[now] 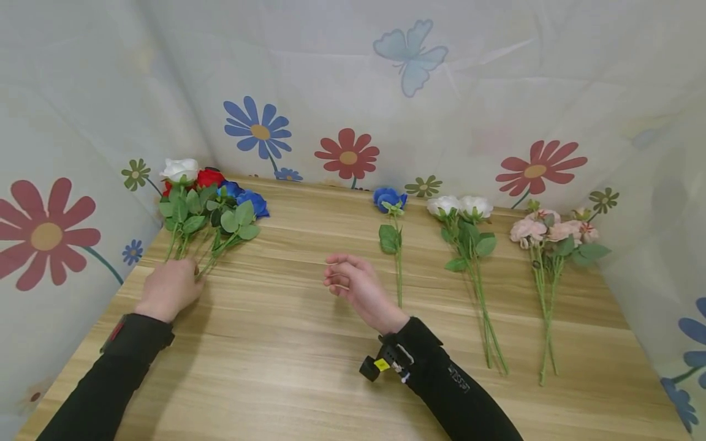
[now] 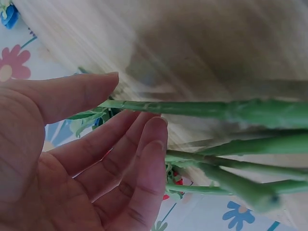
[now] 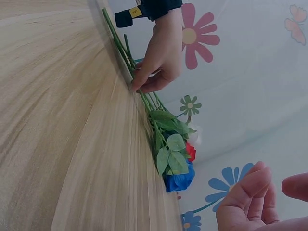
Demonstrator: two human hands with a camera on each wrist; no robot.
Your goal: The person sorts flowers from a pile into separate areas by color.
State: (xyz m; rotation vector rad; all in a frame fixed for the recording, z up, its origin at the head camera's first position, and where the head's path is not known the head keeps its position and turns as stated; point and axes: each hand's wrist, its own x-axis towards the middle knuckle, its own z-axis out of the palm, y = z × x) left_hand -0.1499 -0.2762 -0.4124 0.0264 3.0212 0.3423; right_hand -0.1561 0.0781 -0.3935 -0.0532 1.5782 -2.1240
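Observation:
Over the stems of a mixed bunch of roses (image 1: 206,205) at the far left, my left hand (image 1: 171,288) reaches down. In the left wrist view, a green stem (image 2: 183,109) runs through the gap between the thumb and the bent fingers (image 2: 154,159). The thumb tip stands apart from that stem, and more stems pass behind the fingertips. The bunch has white, red and blue heads; a blue rose (image 3: 179,179) lies at its near side. My right hand (image 1: 364,291), fingers loosely curled around nothing, hovers left of a single blue rose (image 1: 390,200).
Two white roses (image 1: 469,226) lie right of the single blue rose, stems toward me. Further right is a bunch of pink flowers (image 1: 551,236). The wooden table (image 1: 265,355) is bordered behind and at the sides by a flower-printed curtain (image 1: 331,73).

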